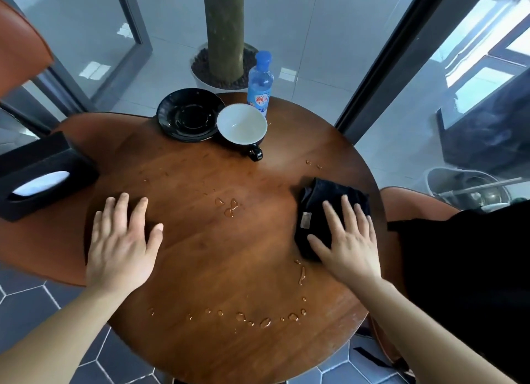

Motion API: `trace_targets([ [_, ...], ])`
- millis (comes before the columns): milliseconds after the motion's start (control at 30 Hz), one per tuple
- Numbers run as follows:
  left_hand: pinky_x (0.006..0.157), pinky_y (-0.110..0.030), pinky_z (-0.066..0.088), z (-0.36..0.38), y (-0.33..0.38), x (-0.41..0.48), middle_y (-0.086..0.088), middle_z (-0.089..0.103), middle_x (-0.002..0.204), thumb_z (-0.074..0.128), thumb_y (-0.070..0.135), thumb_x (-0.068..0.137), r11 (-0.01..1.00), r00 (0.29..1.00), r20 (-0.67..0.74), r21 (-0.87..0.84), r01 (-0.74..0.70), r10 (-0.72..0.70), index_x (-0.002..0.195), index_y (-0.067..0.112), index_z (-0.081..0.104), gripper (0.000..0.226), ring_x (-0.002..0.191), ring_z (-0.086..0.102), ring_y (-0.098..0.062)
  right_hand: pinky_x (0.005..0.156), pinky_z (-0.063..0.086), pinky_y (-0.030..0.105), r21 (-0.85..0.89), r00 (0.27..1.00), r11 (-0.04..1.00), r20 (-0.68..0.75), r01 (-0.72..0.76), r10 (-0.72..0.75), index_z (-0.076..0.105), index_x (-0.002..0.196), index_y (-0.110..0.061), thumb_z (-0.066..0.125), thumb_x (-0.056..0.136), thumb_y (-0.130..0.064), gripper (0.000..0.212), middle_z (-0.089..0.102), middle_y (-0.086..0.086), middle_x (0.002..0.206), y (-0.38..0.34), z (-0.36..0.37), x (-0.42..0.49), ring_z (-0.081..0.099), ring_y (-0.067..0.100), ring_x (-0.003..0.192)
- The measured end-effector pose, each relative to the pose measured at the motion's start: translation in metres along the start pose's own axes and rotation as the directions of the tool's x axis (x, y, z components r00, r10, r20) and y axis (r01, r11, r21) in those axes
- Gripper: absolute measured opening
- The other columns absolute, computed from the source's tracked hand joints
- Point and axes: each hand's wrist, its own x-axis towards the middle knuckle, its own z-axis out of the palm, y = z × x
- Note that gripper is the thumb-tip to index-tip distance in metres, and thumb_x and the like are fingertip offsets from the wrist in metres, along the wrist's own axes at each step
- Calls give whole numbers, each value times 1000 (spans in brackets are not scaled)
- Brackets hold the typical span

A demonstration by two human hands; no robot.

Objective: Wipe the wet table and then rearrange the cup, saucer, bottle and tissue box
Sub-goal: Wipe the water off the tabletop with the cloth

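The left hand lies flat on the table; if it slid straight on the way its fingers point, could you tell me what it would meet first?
Probably the saucer. The left hand points up the table and slightly right over bare wood; the tissue box lies off to its left. Wide-angle distortion makes the exact line uncertain.

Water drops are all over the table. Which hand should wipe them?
The right hand. It already lies flat on the dark cloth, with water drops right beside it. The left hand rests on bare table.
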Motion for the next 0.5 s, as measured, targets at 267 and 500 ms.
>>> trace_targets([
  [267,122,-57,18,1,-1,0,-25,29,159,29,52,95,1000,1000,6,-7,5,-5,150,9,40,70,150,22,-44,126,-4,45,-76,999,997,-51,13,-17,-3,160,-37,13,89,-83,86,-10,4,169,12,5,35,-14,23,155],
  [500,122,-59,19,2,-5,-2,-27,28,159,29,52,97,1000,1000,-4,8,-13,13,151,7,38,71,150,22,-46,125,-2,50,120,972,971,-87,-208,219,7,161,-29,18,91,-76,85,1,8,170,-1,-9,104,-5,30,156],
])
